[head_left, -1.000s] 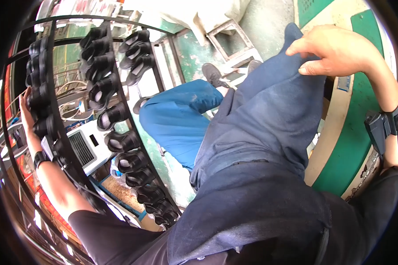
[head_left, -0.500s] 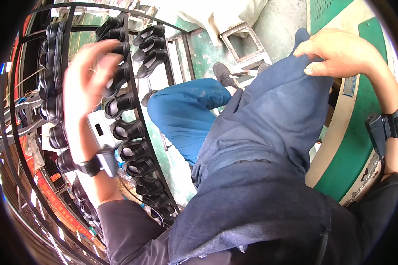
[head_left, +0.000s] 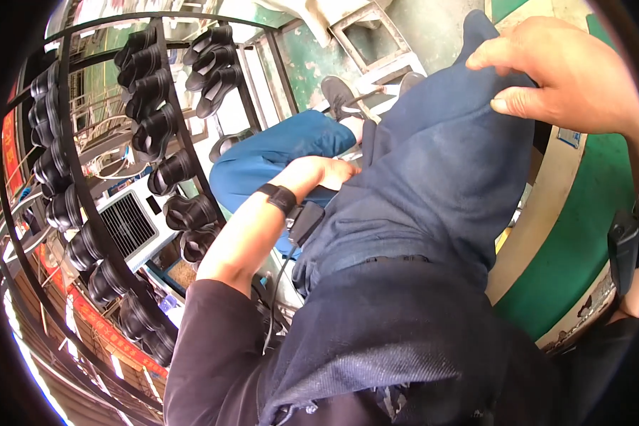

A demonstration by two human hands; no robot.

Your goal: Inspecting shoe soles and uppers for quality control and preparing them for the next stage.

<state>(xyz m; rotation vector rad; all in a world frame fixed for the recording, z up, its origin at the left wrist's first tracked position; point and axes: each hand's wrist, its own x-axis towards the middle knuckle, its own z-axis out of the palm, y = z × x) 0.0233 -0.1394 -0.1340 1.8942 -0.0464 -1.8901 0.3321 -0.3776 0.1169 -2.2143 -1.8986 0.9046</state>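
My left hand is down between my legs, beside the edge of the dark blue apron. Its fingertips pass out of sight at the cloth, so their grip does not show. Over my right knee, my right hand rests on the same apron with thumb and fingers apart and nothing held. The apron covers my lap and right leg, while blue trousers show on my left leg. A black strap with a small black device is on my left wrist.
To the left stands a black metal rack with rows of black shoes. A white vented unit is behind it. Ahead is a worn square-framed stool. At my right runs a green and cream machine edge.
My left hand has come away from the shoe rack, moving right and down to my lap. My right hand stays on the apron. The view has shifted slightly.
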